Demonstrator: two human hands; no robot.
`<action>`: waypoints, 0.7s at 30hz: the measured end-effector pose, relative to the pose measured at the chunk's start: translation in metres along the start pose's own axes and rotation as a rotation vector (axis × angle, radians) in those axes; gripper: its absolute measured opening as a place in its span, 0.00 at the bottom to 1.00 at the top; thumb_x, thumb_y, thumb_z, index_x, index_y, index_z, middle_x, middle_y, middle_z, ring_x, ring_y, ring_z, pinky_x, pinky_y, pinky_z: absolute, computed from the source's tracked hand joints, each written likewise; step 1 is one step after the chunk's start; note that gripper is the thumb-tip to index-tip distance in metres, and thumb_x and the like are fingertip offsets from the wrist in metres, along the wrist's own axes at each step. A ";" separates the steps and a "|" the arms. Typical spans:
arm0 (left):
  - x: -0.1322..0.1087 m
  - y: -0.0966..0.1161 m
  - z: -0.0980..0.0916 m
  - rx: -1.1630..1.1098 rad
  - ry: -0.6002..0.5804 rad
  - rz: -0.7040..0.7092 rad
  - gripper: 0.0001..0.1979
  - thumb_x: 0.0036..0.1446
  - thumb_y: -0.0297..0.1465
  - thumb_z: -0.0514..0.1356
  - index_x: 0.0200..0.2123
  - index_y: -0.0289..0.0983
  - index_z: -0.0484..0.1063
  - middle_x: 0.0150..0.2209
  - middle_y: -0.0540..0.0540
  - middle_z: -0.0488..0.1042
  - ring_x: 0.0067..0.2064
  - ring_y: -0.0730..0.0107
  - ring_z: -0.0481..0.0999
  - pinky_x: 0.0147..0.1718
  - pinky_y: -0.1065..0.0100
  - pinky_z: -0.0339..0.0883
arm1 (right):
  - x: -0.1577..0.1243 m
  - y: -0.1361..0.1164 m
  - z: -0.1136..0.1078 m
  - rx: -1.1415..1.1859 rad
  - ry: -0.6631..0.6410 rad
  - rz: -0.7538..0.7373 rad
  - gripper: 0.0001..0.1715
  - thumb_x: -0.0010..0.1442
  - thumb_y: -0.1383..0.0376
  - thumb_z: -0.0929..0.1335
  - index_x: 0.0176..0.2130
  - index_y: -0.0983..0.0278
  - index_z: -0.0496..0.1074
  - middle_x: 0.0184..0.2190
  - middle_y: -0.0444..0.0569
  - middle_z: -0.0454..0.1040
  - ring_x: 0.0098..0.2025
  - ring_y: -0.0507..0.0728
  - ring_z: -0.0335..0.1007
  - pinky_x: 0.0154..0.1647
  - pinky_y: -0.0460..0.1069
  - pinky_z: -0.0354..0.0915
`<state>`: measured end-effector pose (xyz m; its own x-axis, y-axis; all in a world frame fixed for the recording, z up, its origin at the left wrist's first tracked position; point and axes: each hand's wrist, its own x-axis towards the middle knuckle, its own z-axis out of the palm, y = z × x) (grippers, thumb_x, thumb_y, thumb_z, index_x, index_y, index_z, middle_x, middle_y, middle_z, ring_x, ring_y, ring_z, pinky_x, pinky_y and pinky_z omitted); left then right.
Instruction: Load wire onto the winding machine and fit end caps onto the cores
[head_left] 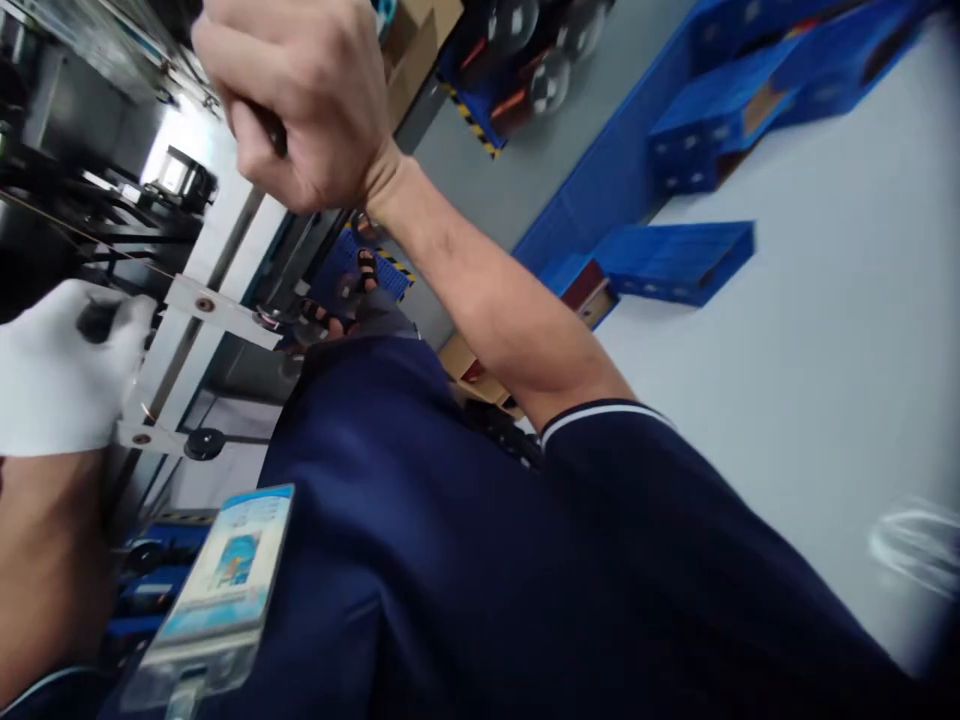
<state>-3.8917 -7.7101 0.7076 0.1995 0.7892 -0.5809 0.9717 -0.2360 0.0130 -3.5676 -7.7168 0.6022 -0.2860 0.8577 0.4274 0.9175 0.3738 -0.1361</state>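
My right hand (307,95) is raised at the top of the view, closed in a fist around a dark handle (271,132), most of which is hidden inside the fingers. My bare forearm runs down to a navy sleeve with a white stripe (600,412). At the left edge, my left hand (64,365) wears a white glove. Its fingers curl around something small and dark (96,320) that I cannot make out. It sits against a white machine bracket (221,310), and a thin copper wire (75,238) runs just above it.
The view is strongly tilted. A machine with black parts, white bars and a black knob (204,442) fills the left. My navy shirt and a badge (225,580) fill the bottom. Blue crates (675,262) and cardboard boxes (416,40) stand on the grey floor.
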 end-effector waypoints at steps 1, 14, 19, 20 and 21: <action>-0.001 0.003 -0.001 0.043 0.048 0.032 0.27 0.72 0.55 0.50 0.57 0.47 0.79 0.42 0.48 0.83 0.43 0.52 0.72 0.44 0.60 0.53 | 0.000 0.001 -0.002 0.043 0.011 -0.030 0.44 0.72 0.54 0.41 0.40 0.68 0.75 0.39 0.42 0.63 0.56 0.52 0.80 0.49 0.51 0.68; -0.006 0.001 -0.014 0.099 0.030 0.047 0.26 0.75 0.53 0.52 0.53 0.42 0.82 0.28 0.49 0.52 0.31 0.64 0.48 0.36 0.64 0.41 | -0.006 -0.004 -0.004 0.118 -0.018 0.095 0.28 0.76 0.51 0.55 0.30 0.60 0.67 0.32 0.45 0.61 0.42 0.56 0.78 0.49 0.54 0.71; -0.005 -0.003 -0.016 0.076 0.026 0.086 0.27 0.76 0.53 0.51 0.52 0.42 0.82 0.28 0.48 0.56 0.32 0.60 0.54 0.34 0.65 0.41 | -0.006 -0.006 0.002 0.046 -0.105 0.124 0.18 0.71 0.55 0.64 0.30 0.58 0.68 0.31 0.47 0.61 0.41 0.59 0.71 0.48 0.56 0.70; -0.004 -0.006 -0.016 0.079 0.034 0.093 0.27 0.76 0.53 0.51 0.53 0.41 0.82 0.27 0.47 0.58 0.32 0.60 0.56 0.33 0.65 0.42 | -0.006 -0.008 0.003 0.048 -0.081 0.130 0.17 0.70 0.56 0.65 0.30 0.58 0.67 0.30 0.46 0.60 0.40 0.59 0.70 0.47 0.56 0.70; -0.003 -0.009 -0.015 0.084 0.043 0.096 0.27 0.76 0.52 0.52 0.53 0.40 0.83 0.27 0.47 0.59 0.32 0.59 0.57 0.33 0.65 0.43 | -0.007 -0.009 0.004 0.056 -0.059 0.136 0.15 0.68 0.57 0.65 0.29 0.58 0.67 0.29 0.46 0.60 0.38 0.59 0.69 0.46 0.56 0.69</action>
<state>-3.8987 -7.7014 0.7215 0.2982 0.7840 -0.5444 0.9340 -0.3572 -0.0027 -3.5753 -7.7243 0.5966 -0.1775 0.9204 0.3483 0.9324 0.2705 -0.2397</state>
